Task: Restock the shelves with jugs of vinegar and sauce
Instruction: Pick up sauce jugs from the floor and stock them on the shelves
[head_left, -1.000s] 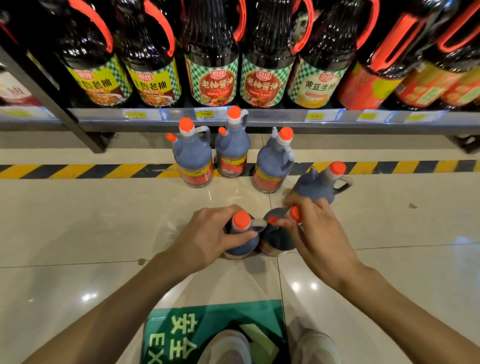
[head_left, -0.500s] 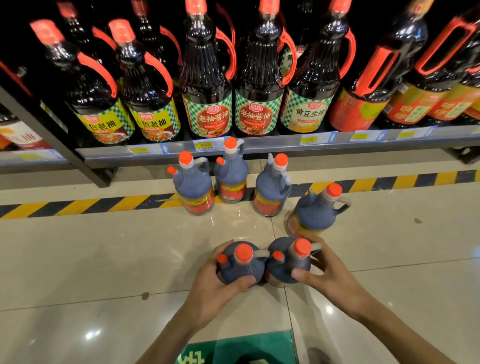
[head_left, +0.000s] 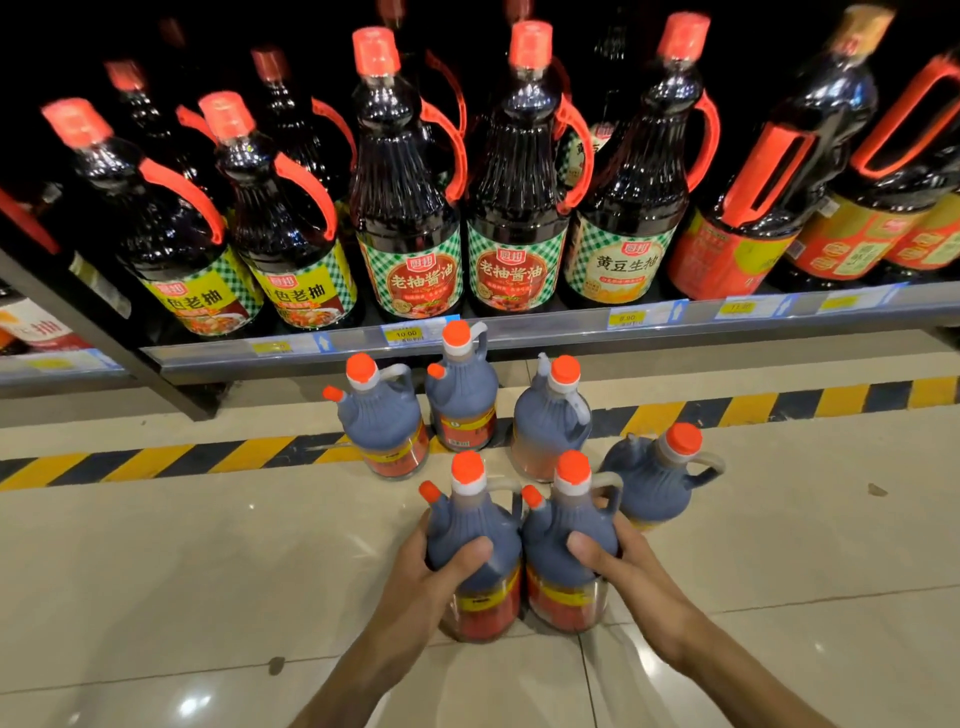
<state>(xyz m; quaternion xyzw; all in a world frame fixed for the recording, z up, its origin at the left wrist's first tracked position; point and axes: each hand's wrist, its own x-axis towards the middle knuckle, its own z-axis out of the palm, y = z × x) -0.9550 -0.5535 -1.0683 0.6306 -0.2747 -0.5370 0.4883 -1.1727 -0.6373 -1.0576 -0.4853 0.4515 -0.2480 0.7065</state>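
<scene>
Below the shelf edge (head_left: 571, 330), left hand (head_left: 415, 577) gripping one jug (head_left: 475, 545), right hand (head_left: 623, 566) another (head_left: 569, 540), fingers curled.

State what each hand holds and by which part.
The left hand grips the left jug around its body; the right hand grips the right jug around its body. Neither uses a handle.

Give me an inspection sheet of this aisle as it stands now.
Surface: glossy tiled floor, hazard stripe along the shelf base.
Job's things: six small jugs; four floor jugs stand near the stripe.
Hands: left hand grips the left jug; right hand grips the right jug.
Clutter: nothing seen.
Cables: nothing seen.
Surroundings: shelf with price tags, large dark sauce bottles.
</scene>
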